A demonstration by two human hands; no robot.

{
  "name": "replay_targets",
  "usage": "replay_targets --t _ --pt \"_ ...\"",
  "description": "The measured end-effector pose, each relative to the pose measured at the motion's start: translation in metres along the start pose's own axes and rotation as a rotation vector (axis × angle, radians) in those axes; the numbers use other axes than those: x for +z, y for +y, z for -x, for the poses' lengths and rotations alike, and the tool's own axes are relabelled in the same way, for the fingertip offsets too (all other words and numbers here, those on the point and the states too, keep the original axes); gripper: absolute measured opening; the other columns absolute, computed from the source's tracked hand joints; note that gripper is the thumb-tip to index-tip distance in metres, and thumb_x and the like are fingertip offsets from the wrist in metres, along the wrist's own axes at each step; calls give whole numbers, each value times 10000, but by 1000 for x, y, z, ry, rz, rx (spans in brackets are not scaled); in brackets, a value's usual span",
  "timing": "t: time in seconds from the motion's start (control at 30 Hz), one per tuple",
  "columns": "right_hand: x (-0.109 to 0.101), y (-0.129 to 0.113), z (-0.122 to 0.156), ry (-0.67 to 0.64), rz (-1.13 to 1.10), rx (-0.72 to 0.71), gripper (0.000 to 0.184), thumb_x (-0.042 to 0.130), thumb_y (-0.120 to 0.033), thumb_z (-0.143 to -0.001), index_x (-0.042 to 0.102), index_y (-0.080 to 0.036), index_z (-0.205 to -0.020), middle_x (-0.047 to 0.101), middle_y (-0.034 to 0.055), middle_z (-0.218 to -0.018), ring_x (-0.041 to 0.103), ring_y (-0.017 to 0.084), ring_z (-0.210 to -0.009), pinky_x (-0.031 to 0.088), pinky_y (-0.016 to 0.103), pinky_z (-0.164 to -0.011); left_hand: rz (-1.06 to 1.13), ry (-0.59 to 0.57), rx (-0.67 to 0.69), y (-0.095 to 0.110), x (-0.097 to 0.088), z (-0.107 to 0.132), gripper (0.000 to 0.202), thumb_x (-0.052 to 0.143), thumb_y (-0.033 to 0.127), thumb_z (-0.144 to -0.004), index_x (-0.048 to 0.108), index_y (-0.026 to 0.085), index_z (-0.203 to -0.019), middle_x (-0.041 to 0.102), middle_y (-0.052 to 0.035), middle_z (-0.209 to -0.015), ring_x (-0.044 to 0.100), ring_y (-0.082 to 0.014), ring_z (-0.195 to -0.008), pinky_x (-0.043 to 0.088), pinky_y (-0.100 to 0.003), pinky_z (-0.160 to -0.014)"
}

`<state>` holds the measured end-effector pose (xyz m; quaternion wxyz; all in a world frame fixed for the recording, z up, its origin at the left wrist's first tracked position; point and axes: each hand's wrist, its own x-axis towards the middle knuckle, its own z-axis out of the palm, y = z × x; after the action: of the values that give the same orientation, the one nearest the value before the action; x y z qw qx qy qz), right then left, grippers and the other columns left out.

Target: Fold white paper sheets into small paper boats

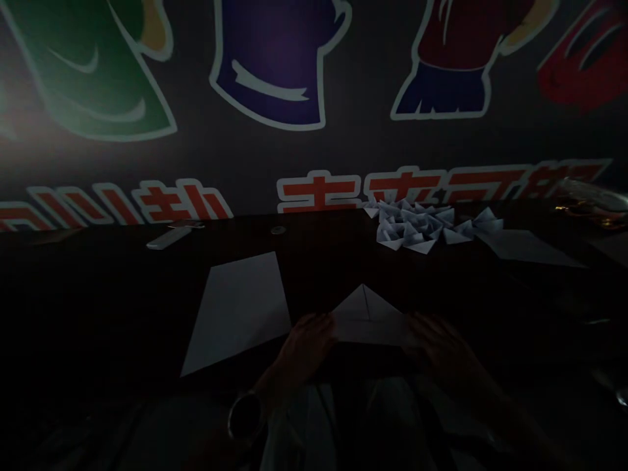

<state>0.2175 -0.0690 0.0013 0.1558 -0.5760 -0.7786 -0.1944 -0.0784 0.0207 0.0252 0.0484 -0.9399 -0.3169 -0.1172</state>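
A white sheet of paper folded to a peak (pixel 366 324) lies in front of me on the dark table, its point facing away and a seam running down from the tip. My left hand (pixel 309 343), with a round watch (pixel 245 417) on the wrist, closes on the left end of this folded paper. At its right end my right hand (pixel 439 340) has hold of the paper, fingers reaching over the edge. Both thumbs are lost in the dark. Left of my left hand lies a flat white sheet (pixel 240 314).
Several folded paper boats (pixel 412 222) are heaped at the back right, beside another white sheet (pixel 530 247). A pale flat object (pixel 169 237) and a small round item (pixel 278 230) lie near the back edge. Behind the table (pixel 333 268) rises a wall with painted figures (pixel 275 59) and red lettering.
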Motion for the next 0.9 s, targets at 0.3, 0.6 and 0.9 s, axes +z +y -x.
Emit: replay_targets --t 0.3,0.6,0.9 --pt "22 -1 -52 -33 -42 -280 227 455 -102 -839 635 -198 -938 653 61 -940 593 185 -892 478 305 -756 -246 -81 165 3 1 -23 246 422 35 -847 552 156 -1017 636 -100 -976 584 -211 -941 400 -341 -851" --pt "25 -6 -61 -62 18 -187 176 469 -105 -819 620 -174 -874 635 68 -907 583 187 -816 456 301 -700 -154 -133 1 15 -1 -44 150 464 83 -840 585 151 -898 611 -93 -878 586 -219 -846 447 -324 -701" --pt "32 1 -72 -81 -20 -279 174 496 -144 -841 613 -175 -966 613 61 -926 566 187 -854 449 298 -743 -58 -134 37 31 7 -75 174 459 93 -870 576 149 -987 605 -74 -1023 573 -201 -933 492 -298 -692"
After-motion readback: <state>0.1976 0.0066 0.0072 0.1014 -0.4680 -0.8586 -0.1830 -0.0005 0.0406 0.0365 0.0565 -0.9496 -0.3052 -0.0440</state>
